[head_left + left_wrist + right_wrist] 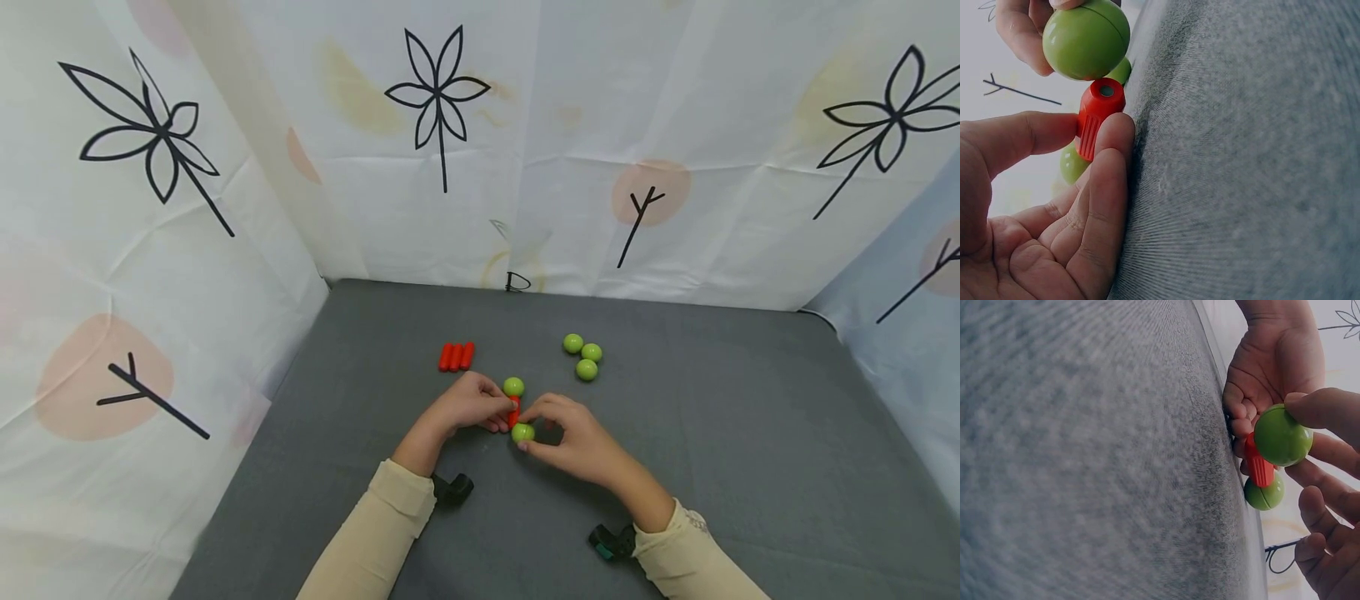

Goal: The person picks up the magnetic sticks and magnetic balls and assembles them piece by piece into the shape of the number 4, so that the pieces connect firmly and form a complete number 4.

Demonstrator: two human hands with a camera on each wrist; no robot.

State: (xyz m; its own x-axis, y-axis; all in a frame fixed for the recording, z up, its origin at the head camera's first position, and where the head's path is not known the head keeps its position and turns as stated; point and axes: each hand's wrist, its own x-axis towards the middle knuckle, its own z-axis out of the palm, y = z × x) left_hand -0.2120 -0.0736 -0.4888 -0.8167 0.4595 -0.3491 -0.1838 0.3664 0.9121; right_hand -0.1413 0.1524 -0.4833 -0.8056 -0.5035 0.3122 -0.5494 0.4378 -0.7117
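Observation:
A short red ridged rod [1097, 112] with a round grey insert in its end is pinched between thumb and finger of my left hand [471, 403]. One glossy green ball [513, 387] sits at the rod's far end. My right hand [576, 437] grips a second green ball [1283, 435] between thumb and fingers, right by the rod's near end. Whether that ball touches the rod I cannot tell. In the left wrist view the insert still shows below this ball, and the far ball is partly hidden behind the rod and fingers.
Three red rods [456, 357] lie side by side on the grey cloth-covered table [705, 400], beyond my left hand. Three green balls [587, 369] form a loose group farther back on the right. White printed curtains [570, 108] stand around the table's back and sides.

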